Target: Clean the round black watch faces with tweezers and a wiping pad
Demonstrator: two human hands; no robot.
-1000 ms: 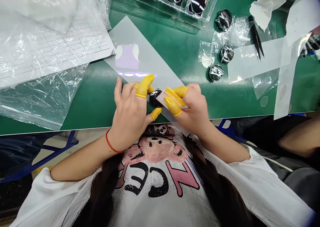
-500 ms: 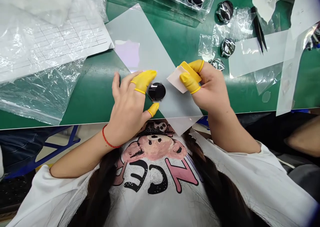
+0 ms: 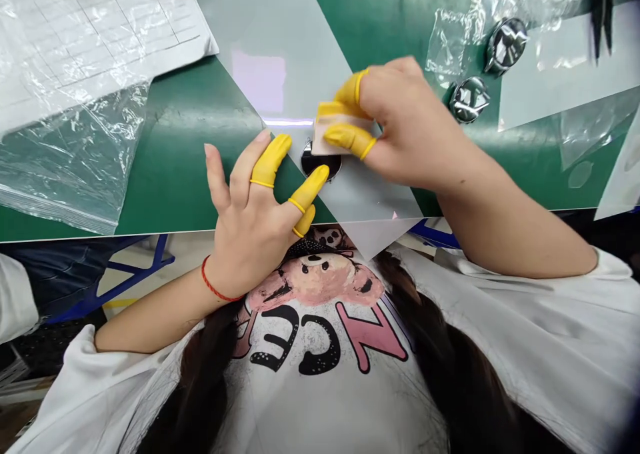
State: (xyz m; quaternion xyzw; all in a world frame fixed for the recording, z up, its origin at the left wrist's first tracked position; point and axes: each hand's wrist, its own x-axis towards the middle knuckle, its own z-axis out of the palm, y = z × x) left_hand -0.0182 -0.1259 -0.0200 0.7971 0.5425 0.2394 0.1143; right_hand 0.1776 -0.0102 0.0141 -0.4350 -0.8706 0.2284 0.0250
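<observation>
Black round disc (image 3: pixel 311 162) is lying near the tabletop's (image 3: pixel 180 154) near edge, roughly mid-length in view, with a translucent sheet (image 3: pixel 380 191) showing around it. Sheet is running diagonally, one corner overhanging the near edge.

Right hand (image 3: pixel 407 124) is grasping a pale-and-yellow flat pad (image 3: pixel 330 122), pinching it between yellow-cotted fingertips. Pad is covering the disc's far part from this angle; cannot tell how hard it is pressing, if at all.

Left hand (image 3: pixel 257 201) is staying off any grip: fingers are spreading, nothing is being grasped. Its yellow-cotted index finger is reaching over the disc's near side, tip apparently touching it. Cotted middle finger is resting left of the disc, cotted thumb is sitting below the index finger, close to the near edge. Red cord (image 3: pixel 213 284) is circling the left wrist.

Left part of tabletop: ruled paper (image 3: pixel 155 24) is lying farther back, clear zip bag (image 3: pixel 90 167) is lying closer to the near edge.

Right part: two shiny round pieces (image 3: pixel 470 99) are sitting beyond the right hand, one farther back than the other. Crinkled clear film (image 3: pixel 445 47) is lying just left of them. Black tweezers (image 3: pixel 601 14) are showing at the far right, partly cut off, points facing the near edge, another translucent strip (image 3: pixel 550 74) lying nearby.
</observation>
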